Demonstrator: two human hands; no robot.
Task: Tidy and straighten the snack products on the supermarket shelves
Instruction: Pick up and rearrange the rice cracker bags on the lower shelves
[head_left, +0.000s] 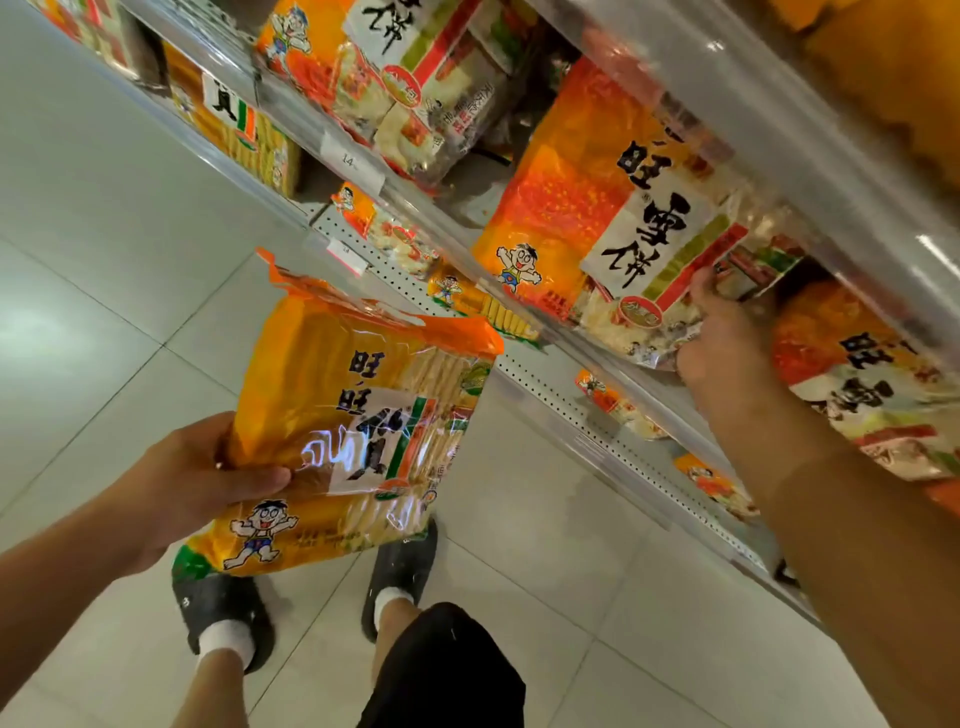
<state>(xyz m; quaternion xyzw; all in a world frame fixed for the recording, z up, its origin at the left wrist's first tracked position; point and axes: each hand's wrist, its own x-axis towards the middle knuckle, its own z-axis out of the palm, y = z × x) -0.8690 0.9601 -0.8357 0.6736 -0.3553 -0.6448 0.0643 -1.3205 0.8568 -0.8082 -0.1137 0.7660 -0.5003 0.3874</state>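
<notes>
My left hand (208, 478) grips a yellow-orange bag of rice crackers (353, 415) by its left edge, thumb across the front, holding it in the air over the floor in front of the shelves. My right hand (727, 332) reaches into the shelf and pinches the lower corner of an orange snow-cracker bag (587, 218), which leans tilted on the shelf. Another orange bag (872, 374) lies to its right, partly behind my right forearm.
White shelves (550, 379) run diagonally from top left to bottom right, with a clear rail and price tags (353, 161). More snack bags (405, 78) fill the upper shelf; smaller packs (395, 234) sit on the perforated lower shelf. My feet (400, 571) stand on pale floor tiles (104, 260).
</notes>
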